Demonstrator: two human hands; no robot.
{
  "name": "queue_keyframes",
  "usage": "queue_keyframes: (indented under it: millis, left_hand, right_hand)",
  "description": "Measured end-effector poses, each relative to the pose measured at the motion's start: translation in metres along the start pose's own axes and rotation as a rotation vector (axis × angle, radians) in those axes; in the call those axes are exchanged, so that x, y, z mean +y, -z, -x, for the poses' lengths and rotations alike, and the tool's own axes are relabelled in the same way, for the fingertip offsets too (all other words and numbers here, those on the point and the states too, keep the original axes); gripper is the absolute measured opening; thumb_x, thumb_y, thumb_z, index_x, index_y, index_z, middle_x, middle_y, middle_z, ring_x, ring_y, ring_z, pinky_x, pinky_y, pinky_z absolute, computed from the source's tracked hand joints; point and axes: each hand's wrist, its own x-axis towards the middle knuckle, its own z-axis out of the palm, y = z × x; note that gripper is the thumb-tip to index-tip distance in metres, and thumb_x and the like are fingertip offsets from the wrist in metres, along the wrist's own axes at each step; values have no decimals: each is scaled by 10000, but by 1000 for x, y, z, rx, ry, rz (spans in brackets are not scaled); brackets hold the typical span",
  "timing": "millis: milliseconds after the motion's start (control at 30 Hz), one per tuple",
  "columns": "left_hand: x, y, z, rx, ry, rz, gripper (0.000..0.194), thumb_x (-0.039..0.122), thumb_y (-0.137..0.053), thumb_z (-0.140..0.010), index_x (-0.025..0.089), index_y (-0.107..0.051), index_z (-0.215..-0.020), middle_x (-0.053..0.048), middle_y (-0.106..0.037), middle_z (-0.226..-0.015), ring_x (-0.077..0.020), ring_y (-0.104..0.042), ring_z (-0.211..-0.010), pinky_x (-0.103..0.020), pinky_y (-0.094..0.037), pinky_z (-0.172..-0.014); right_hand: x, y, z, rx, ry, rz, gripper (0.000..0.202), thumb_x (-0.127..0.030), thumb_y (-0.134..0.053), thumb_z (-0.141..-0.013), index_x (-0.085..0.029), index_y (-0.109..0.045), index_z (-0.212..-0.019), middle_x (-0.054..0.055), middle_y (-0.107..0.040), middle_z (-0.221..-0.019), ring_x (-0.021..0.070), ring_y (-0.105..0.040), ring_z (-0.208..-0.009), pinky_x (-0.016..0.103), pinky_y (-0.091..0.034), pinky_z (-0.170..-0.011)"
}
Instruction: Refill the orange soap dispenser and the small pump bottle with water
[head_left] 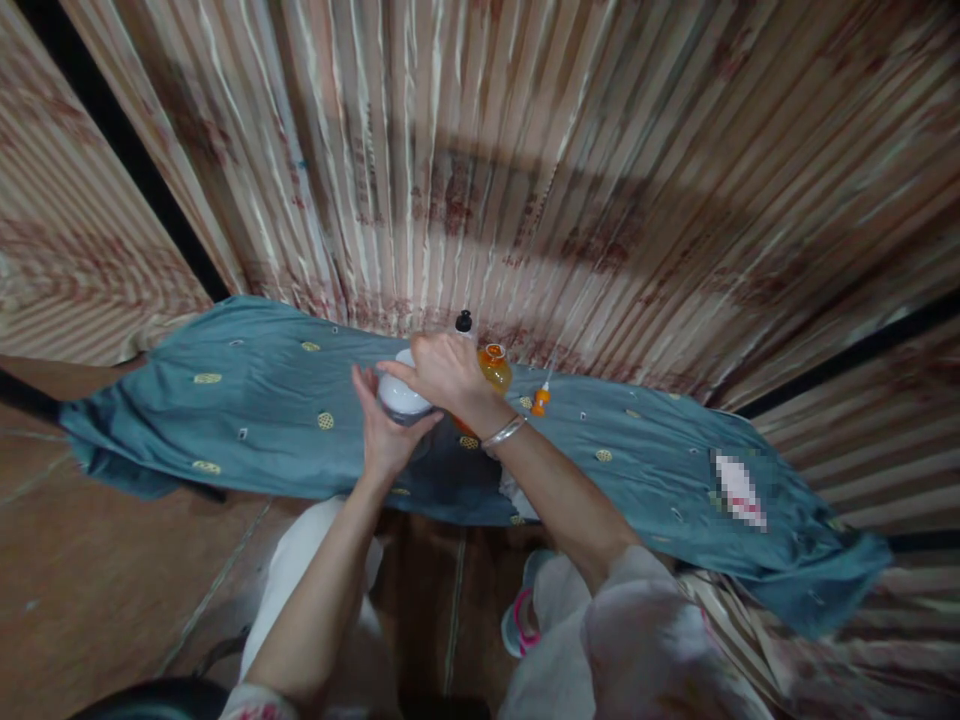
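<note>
A white, rounded, glossy container [405, 396] with a greyish lower band is held over the cloth-covered table, near its middle. My left hand [388, 432] cups it from the near left, fingers and thumb around its side. Across its far right side lies my right hand [450, 372], thumb on the white top and fingers bent, partly hiding it. Just beyond the right hand are a bottle with a black cap [463, 322] and a see-through orange bottle [495, 368]. To their right is a small orange bottle with a white tip [541, 400].
A teal patterned cloth [277, 400] covers the long narrow table. Something white and crumpled [517, 497] hangs near its front edge. A blurred pinkish-white item [741, 490] lies at the right. Pleated curtains [450, 200] and dark poles [135, 160] stand behind and beside it.
</note>
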Motion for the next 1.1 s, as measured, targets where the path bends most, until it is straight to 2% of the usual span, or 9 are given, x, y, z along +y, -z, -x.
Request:
queue_keyframes:
  millis: [100, 233, 333, 533, 700, 800, 933, 1000, 1100]
  left_hand:
    - [-6, -6, 0, 5, 30, -10, 1555, 583, -1112, -529, 207, -230, -1754, -264, -512, -1725, -444, -542, -1618, -555, -465, -1342]
    - [-8, -5, 1, -24, 19, -37, 1239, 507, -1066, -591, 201, -443, -1617, -213, -611, -1637, -411, -645, -1507, -509, -549, -1268]
    - [-6, -5, 0, -29, 13, -43, 1127, 457, -1040, -609, 205, -488, -1559, -184, -667, -1559, -396, -700, -1421, -519, -583, -1236]
    - [-4, -4, -1, -11, 6, -11, 1055, 415, -1035, -622, 238, -501, -1515, -184, -667, -1534, -412, -688, -1419, -555, -585, -1241]
    - [-4, -2, -2, -32, 1, -70, 1038, 378, -1014, -612, 237, -488, -1496, -158, -669, -1525, -375, -700, -1402, -503, -599, -1214]
    - [-3, -1, -3, -36, -8, -98, 1009, 366, -1002, -614, 244, -497, -1480, -141, -688, -1502, -357, -713, -1377, -476, -609, -1190]
    - [-2, -1, -3, -21, 15, -120, 1040, 374, -997, -596, 222, -488, -1490, -153, -691, -1490, -368, -718, -1357, -487, -615, -1166]
    - [-2, 0, -3, -29, 34, -122, 1054, 386, -988, -603, 214, -474, -1507, -157, -691, -1483, -368, -730, -1323, -483, -631, -1128]
    - [-1, -1, -3, -38, 44, -117, 1046, 402, -970, -623, 219, -462, -1519, -151, -697, -1475, -369, -731, -1325, -485, -627, -1133]
  right_hand:
    - [-2, -5, -2, -14, 7, 14, 664, -560, -380, -1198, -68, -800, -1347, 299, -834, -1272, 349, -794, -1219, 385, -566, -978]
    - [2, -10, -3, -19, 26, 41, 594, -503, -406, -1203, -80, -801, -1337, 276, -838, -1257, 328, -779, -1169, 356, -537, -947]
    - [7, -13, -4, -7, 67, 60, 598, -504, -391, -1211, -70, -780, -1343, 261, -834, -1265, 311, -763, -1176, 349, -522, -954]
    - [15, -15, -5, 32, 178, 100, 583, -478, -364, -1226, -49, -750, -1311, 234, -827, -1224, 281, -751, -1162, 332, -504, -954]
    - [18, -11, -6, 21, 253, 112, 515, -447, -419, -1217, -71, -757, -1318, 226, -821, -1253, 295, -734, -1196, 355, -494, -1029]
    - [20, -11, -8, 6, 291, 135, 479, -396, -414, -1219, -79, -757, -1325, 221, -814, -1313, 280, -728, -1224, 350, -473, -1079]
    - [23, -10, -10, -14, 370, 174, 474, -307, -354, -1223, -81, -751, -1350, 195, -823, -1294, 258, -733, -1221, 352, -457, -1128]
    - [23, -9, -10, -23, 380, 192, 442, -288, -380, -1216, -101, -740, -1390, 177, -826, -1298, 258, -739, -1231, 357, -470, -1126]
    - [21, -7, -10, -10, 350, 217, 462, -349, -384, -1223, -113, -728, -1422, 177, -824, -1299, 281, -738, -1269, 382, -508, -1098]
